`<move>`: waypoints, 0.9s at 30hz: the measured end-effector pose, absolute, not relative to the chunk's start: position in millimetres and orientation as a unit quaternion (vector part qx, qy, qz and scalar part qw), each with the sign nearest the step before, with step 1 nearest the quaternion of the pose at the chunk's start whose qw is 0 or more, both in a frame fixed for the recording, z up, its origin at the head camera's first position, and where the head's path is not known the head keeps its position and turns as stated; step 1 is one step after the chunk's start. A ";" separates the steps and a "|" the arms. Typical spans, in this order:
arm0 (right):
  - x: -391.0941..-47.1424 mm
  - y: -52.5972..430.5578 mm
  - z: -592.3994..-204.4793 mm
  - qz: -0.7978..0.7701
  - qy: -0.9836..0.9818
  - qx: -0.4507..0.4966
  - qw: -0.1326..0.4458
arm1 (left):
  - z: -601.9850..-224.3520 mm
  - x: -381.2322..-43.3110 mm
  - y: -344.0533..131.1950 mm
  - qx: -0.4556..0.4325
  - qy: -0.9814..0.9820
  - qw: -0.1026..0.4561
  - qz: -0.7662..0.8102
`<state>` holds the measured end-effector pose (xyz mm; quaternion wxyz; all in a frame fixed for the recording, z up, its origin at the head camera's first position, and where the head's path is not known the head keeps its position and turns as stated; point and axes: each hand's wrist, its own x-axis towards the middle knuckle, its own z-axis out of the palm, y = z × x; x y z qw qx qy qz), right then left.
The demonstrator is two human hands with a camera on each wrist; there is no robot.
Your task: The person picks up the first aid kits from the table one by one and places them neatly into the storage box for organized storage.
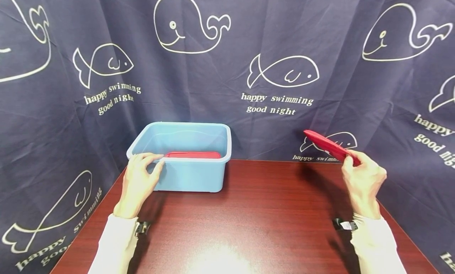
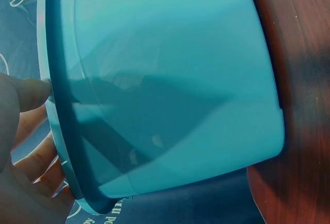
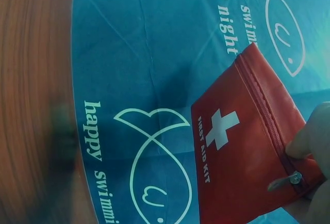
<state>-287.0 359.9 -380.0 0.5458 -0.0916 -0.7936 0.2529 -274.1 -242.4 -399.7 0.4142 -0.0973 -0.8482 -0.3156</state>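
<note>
A light blue plastic bin (image 1: 192, 175) stands at the back left of the table. My left hand (image 1: 136, 183) holds its near rim at the left corner; in the left wrist view the thumb (image 2: 36, 94) lies against the rim, with the other fingers on the rim's far side. Inside the bin, a flat red item (image 1: 193, 154) shows just above the near rim; its lower part is hidden. My right hand (image 1: 364, 179) pinches one end of a red first aid kit pouch (image 3: 227, 146), raised above the table at the right. The pouch's zipper (image 3: 263, 105) looks closed.
The reddish-brown wooden table (image 1: 256, 211) spans the space between the hands. A dark blue curtain (image 1: 220, 80) printed with whales and fish hangs directly behind the table and along both sides. Each wrist wears a small black camera strap.
</note>
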 end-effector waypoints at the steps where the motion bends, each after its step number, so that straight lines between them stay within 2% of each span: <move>1: -286.7 358.6 -380.0 0.253 -0.794 -0.090 0.545 | -399.7 -273.7 -242.4 -0.097 -0.848 0.414 -0.316; 27: -294.2 333.5 -374.0 0.275 -0.789 -0.064 0.546 | -398.4 -273.1 -241.7 -0.092 -0.849 0.412 -0.317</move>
